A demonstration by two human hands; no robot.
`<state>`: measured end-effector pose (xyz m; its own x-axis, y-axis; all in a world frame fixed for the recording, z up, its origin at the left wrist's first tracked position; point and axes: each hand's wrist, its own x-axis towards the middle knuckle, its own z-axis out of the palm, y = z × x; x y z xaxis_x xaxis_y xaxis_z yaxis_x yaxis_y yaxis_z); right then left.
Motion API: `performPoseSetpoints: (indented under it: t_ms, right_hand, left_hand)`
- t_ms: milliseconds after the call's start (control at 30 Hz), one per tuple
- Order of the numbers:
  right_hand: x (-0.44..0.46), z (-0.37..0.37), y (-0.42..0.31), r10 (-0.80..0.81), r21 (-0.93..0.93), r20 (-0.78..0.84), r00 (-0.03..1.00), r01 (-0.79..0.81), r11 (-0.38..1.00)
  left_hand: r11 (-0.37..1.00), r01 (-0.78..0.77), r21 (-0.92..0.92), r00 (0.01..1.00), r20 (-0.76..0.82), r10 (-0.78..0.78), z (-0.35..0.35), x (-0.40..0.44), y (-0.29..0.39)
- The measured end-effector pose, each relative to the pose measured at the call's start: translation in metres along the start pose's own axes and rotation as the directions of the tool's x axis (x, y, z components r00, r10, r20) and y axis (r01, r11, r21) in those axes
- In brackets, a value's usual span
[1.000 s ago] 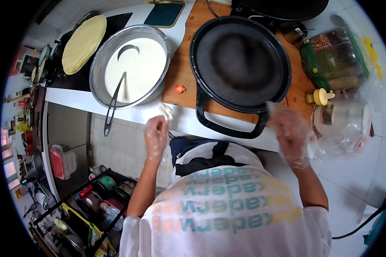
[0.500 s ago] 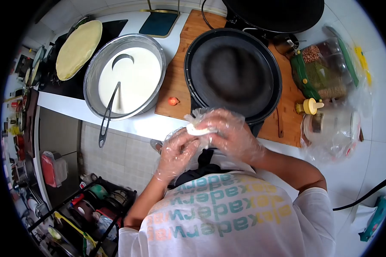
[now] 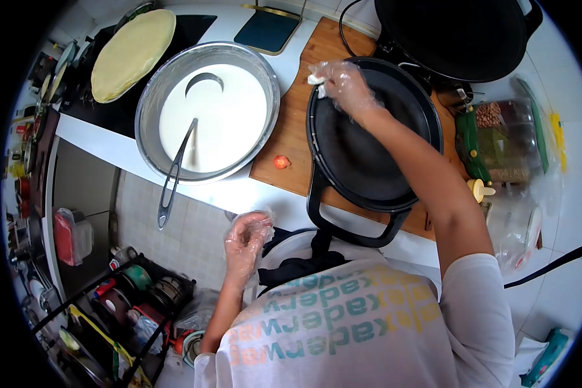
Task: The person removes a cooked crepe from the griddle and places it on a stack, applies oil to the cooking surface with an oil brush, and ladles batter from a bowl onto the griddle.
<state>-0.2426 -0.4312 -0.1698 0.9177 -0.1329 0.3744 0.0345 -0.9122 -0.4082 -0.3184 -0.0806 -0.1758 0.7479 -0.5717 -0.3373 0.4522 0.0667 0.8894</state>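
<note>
My right hand [image 3: 348,89], in a clear plastic glove, is over the far left rim of a round black electric griddle [image 3: 355,158]. Between its fingers is a small white wad [image 3: 317,80], paper or cloth I cannot tell, at the griddle's edge. My left hand [image 3: 247,242], gloved too, hovers in front of my body, fingers loosely curled and apart, nothing seen in it. To the left, a metal bowl [image 3: 143,123] holds white batter [image 3: 229,126] with a ladle [image 3: 174,169] standing in it. An orange-red vegetable piece [image 3: 281,161] lies beside the griddle.
Thin pale pancakes [image 3: 134,55] are stacked on the black stove at far left. The griddle's raised black lid [image 3: 452,35] stands behind. A wooden board [image 3: 281,145] lies underneath. Bagged beans [image 3: 501,142] and a yellow-topped bottle [image 3: 480,190] stand right. A pot rack [image 3: 142,304] is lower left.
My right hand has gone from in front of my body to the griddle's far left rim, carrying the white wad. My left hand has let go and dropped back. The view has shifted slightly.
</note>
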Motion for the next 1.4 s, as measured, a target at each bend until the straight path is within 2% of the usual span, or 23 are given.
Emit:
performPoseSetpoints:
  t_ms: [133, 233, 267, 333, 433, 533, 600, 667, 733, 833, 933, 1033, 1067, 1133, 1200, 1300, 1333, 1400]
  right_hand:
    - [-0.034, 0.014, -0.025, -0.082, 0.217, -0.004, 0.997, 0.081, 0.973]
    - [-0.063, -0.002, -0.065, 0.029, 0.232, 0.218, 0.976, -0.080, 0.970]
    - [-0.080, -0.001, -0.070, -0.104, 0.368, 0.215, 0.971, 0.018, 0.929]
    - [-0.114, 0.004, -0.074, -0.369, 0.612, 0.154, 0.917, 0.204, 0.764]
    - [-0.103, -0.044, -0.137, -0.156, 0.434, 0.423, 0.892, -0.049, 0.900]
    - [-0.082, -0.042, -0.119, -0.159, 0.303, 0.173, 0.972, 0.102, 0.948]
    - [-0.061, -0.036, -0.088, 0.008, 0.361, -0.041, 0.999, 0.007, 0.933]
    - [-0.041, -0.040, -0.063, 0.073, 0.221, -0.141, 0.987, -0.040, 0.975]
    - [-0.025, -0.033, -0.032, 0.022, 0.005, -0.204, 0.979, -0.022, 1.000]
    - [-0.013, -0.015, -0.006, 0.074, 0.010, -0.212, 0.975, -0.073, 0.997]
    - [-0.015, 0.004, -0.009, 0.204, 0.239, -0.075, 0.976, -0.181, 0.954]
    - [-0.029, -0.008, -0.045, 0.145, 0.097, 0.139, 0.980, -0.159, 0.982]
    - [-0.042, -0.003, -0.042, 0.015, 0.130, 0.138, 0.990, -0.033, 0.991]
    - [-0.066, -0.012, -0.061, -0.121, 0.156, 0.213, 0.970, 0.088, 0.984]
    - [-0.094, -0.024, -0.082, -0.101, 0.151, 0.286, 0.953, 0.060, 0.987]
    - [-0.128, -0.060, -0.106, -0.012, -0.072, 0.561, 0.827, 0.063, 0.995]
    - [-0.130, -0.072, -0.108, 0.037, -0.092, 0.719, 0.694, 0.042, 0.995]
    - [-0.128, -0.091, -0.110, 0.119, -0.135, 0.933, 0.339, 0.022, 0.991]
  left_hand:
    - [1.000, -0.015, -0.027, 1.000, -0.008, 0.015, -0.004, 0.000, -0.003]
    - [1.000, -0.020, 0.005, 1.000, 0.022, 0.020, -0.001, 0.000, 0.004]
    - [0.999, -0.023, 0.022, 0.999, 0.029, 0.022, 0.001, 0.001, 0.007]
    - [0.999, -0.045, 0.027, 0.998, 0.034, 0.044, 0.003, -0.002, 0.011]
    - [0.995, -0.095, 0.026, 0.995, 0.020, 0.095, 0.002, -0.007, 0.013]
    - [0.989, -0.131, 0.062, 0.991, 0.005, 0.131, -0.004, -0.014, 0.012]
    - [0.990, -0.117, 0.074, 0.993, 0.015, 0.116, -0.009, -0.021, 0.013]
    - [0.993, -0.106, 0.048, 0.994, 0.014, 0.106, -0.011, -0.027, 0.011]
    - [0.995, -0.082, 0.062, 0.997, 0.011, 0.082, -0.015, -0.036, 0.007]
    - [0.993, -0.054, 0.104, 0.998, -0.011, 0.056, -0.024, -0.044, -0.002]
    - [0.996, -0.025, 0.083, 0.999, -0.029, 0.027, -0.030, -0.053, -0.005]
    - [0.994, -0.043, 0.100, 0.999, 0.000, 0.043, -0.037, -0.053, -0.005]
    - [0.992, -0.049, 0.117, 0.999, 0.006, 0.048, -0.038, -0.052, -0.003]
    - [0.990, -0.047, 0.131, 0.999, 0.019, 0.045, -0.039, -0.051, 0.002]
    - [0.992, -0.045, 0.119, 0.999, 0.026, 0.042, -0.039, -0.045, 0.005]
    - [0.991, -0.061, 0.120, 0.997, 0.057, 0.055, -0.034, -0.039, 0.010]
    - [0.989, -0.073, 0.126, 0.995, 0.075, 0.064, -0.033, -0.038, 0.011]
    - [0.990, -0.047, 0.136, 0.996, 0.078, 0.036, -0.029, -0.035, 0.011]
